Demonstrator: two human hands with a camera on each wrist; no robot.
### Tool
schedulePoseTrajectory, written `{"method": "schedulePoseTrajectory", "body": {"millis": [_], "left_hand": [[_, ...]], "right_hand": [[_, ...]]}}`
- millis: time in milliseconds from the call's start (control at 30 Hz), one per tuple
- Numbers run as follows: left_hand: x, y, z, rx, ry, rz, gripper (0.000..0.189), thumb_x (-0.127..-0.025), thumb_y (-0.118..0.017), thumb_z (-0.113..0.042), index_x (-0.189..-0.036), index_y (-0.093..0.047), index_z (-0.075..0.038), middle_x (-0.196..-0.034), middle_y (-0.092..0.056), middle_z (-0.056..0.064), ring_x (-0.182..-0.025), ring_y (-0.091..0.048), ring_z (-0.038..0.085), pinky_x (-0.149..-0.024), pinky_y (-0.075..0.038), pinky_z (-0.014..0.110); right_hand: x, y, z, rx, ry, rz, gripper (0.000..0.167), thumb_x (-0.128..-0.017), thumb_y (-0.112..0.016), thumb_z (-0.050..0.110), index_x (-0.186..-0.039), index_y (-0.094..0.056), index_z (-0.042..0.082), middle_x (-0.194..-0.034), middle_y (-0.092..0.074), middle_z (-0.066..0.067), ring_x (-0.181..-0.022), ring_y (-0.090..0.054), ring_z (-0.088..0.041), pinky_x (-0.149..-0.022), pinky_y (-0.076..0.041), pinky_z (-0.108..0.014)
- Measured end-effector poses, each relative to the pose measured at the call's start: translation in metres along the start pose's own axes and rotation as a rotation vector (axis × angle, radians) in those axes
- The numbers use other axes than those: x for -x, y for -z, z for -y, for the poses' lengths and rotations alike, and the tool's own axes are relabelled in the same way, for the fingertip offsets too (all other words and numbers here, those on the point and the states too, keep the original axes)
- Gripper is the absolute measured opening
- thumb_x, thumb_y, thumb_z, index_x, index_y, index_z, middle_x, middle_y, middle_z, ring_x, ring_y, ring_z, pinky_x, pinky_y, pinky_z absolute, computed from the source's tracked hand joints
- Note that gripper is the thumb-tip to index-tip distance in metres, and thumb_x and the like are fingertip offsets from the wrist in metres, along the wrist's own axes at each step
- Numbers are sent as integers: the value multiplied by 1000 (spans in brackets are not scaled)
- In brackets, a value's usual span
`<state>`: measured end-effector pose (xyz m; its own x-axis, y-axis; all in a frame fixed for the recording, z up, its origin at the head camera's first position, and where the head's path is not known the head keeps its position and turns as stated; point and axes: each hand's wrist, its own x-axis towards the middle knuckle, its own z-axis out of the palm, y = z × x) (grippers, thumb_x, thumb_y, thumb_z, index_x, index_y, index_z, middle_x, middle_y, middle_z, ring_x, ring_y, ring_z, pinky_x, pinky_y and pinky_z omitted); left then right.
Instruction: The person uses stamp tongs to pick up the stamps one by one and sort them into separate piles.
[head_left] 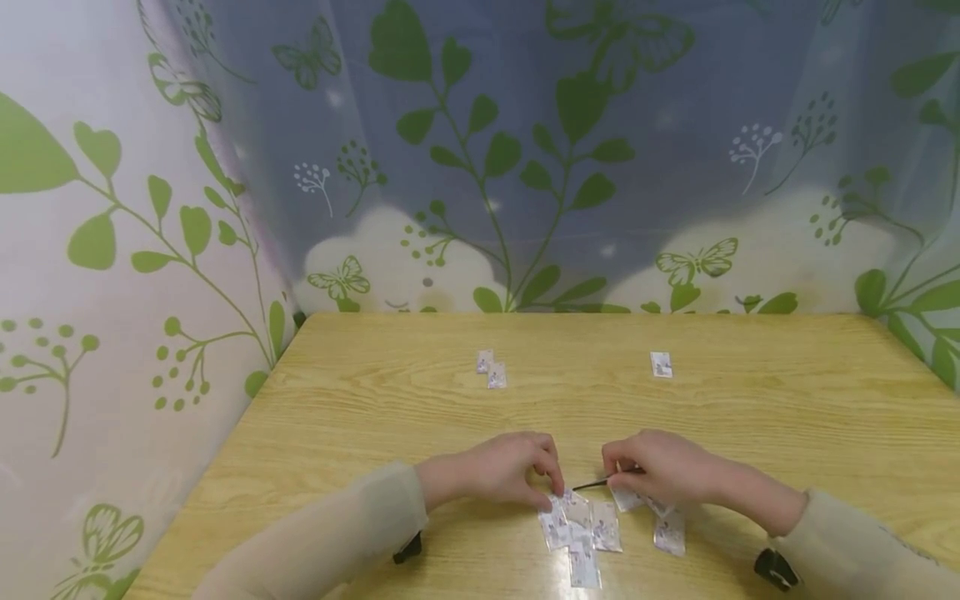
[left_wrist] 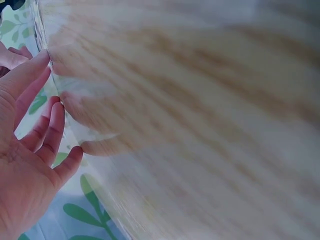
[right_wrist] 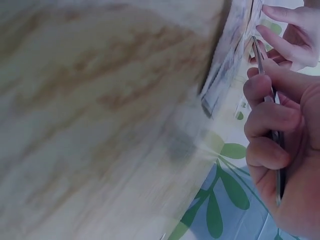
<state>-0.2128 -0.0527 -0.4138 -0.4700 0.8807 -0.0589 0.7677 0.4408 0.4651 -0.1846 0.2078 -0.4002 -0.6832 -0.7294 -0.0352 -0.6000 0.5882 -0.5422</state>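
My right hand (head_left: 671, 468) grips a slim dark metal tool (right_wrist: 274, 132) like tweezers, its fingers curled round the shaft. The narrow tip points left, right at the upper edge of a cluster of small flat printed packets (head_left: 606, 525). My left hand (head_left: 510, 468) has its fingers loosely bent, the fingertips touching down beside the cluster's upper left corner. In the left wrist view, fingertips (left_wrist: 75, 152) rest on the tabletop. Several more packets (head_left: 669, 533) lie under and just below the right hand, partly hidden by it.
Two packets (head_left: 497, 376) lie overlapping farther back on the wooden table (head_left: 360, 408), and a single packet (head_left: 662, 364) sits back right. Patterned cloth (head_left: 480, 167) hangs behind and to the left of the table. A black strap piece (head_left: 777, 569) shows at the right wrist.
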Motion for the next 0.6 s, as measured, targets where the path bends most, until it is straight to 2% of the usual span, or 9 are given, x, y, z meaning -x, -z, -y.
{"method": "schedulePoseTrajectory", "body": {"millis": [300, 600], "left_hand": [[0, 1, -2, 8, 12, -1, 19, -80, -81, -21, -98, -74, -19, -95, -54, -12, -87, -52, 1, -78, -40, 12], [1, 2, -4, 10, 29, 12, 25, -81, -80, -22, -104, -73, -18, -98, -55, -11, -89, -53, 1, -79, -41, 12]], "right_hand": [[1, 3, 0, -57, -66, 55, 10, -95, -64, 26, -86, -59, 24, -65, -51, 15, -56, -42, 0, -51, -36, -22], [2, 3, 1, -134, -95, 86, 10, -95, -63, 24, -86, -59, 21, -56, -52, 9, -49, -45, -2, -52, -40, -23]]}}
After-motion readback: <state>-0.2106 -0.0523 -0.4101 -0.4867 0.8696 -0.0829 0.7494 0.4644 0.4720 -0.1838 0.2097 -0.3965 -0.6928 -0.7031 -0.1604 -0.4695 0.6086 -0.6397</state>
